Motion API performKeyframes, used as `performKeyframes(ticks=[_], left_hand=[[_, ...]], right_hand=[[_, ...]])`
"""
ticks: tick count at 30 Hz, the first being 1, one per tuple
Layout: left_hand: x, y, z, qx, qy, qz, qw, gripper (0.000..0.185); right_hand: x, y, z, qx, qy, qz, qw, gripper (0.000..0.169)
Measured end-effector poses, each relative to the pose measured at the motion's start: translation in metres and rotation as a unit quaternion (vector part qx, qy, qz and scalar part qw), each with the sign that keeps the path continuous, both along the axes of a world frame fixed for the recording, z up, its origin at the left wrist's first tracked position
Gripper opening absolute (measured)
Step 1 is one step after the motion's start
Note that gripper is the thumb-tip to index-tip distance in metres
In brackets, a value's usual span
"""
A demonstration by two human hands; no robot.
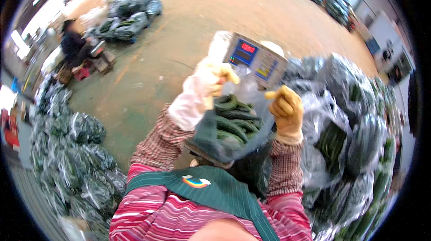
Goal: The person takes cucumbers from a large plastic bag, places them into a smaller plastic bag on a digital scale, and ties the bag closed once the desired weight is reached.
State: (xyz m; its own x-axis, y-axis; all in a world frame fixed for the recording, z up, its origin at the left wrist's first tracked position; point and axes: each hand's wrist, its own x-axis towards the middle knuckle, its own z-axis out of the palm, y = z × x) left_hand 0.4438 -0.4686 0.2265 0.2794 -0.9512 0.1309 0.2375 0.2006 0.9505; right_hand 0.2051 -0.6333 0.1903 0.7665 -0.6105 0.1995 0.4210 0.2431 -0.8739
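Note:
In front of me a clear plastic bag (205, 136) stands open at the top, with several dark green cucumbers (232, 126) inside, some of them curved. My left hand (217, 76), in a yellow glove with a white cuff, is curled at the bag's upper left edge. At the right edge, my right hand (287, 108), also in a yellow glove, has its fingers bent around the plastic. Motion blur softens both grips. Behind the bag rises a digital scale's display box (259, 57) with lit red digits. The scale's platform (202, 155) shows partly beneath the bag.
Filled cucumber bags are piled at my right (357, 133) and left (77, 160). One bag on the right (331, 143) gapes open. Another person (74, 44) sits low at the far left, near a bag-loaded pallet (126, 15). Concrete floor (188, 15) stretches beyond the scale.

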Motion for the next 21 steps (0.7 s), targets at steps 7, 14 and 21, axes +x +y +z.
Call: performKeyframes(ticks=[7,14,21], left_hand=[[-0.037,0.006,0.006,0.009,0.097,0.002,0.995,0.027],[-0.049,-0.001,0.001,0.114,-0.079,0.022,0.990,0.026],[-0.073,-0.012,-0.027,0.002,0.001,-0.083,0.997,0.024]], right_hand=[[0.009,0.036,0.008,0.086,-0.016,0.090,0.992,0.038],[0.040,0.055,0.009,-0.122,0.031,-0.034,0.991,0.050],[0.058,0.032,0.001,-0.122,0.117,0.127,0.977,0.040]])
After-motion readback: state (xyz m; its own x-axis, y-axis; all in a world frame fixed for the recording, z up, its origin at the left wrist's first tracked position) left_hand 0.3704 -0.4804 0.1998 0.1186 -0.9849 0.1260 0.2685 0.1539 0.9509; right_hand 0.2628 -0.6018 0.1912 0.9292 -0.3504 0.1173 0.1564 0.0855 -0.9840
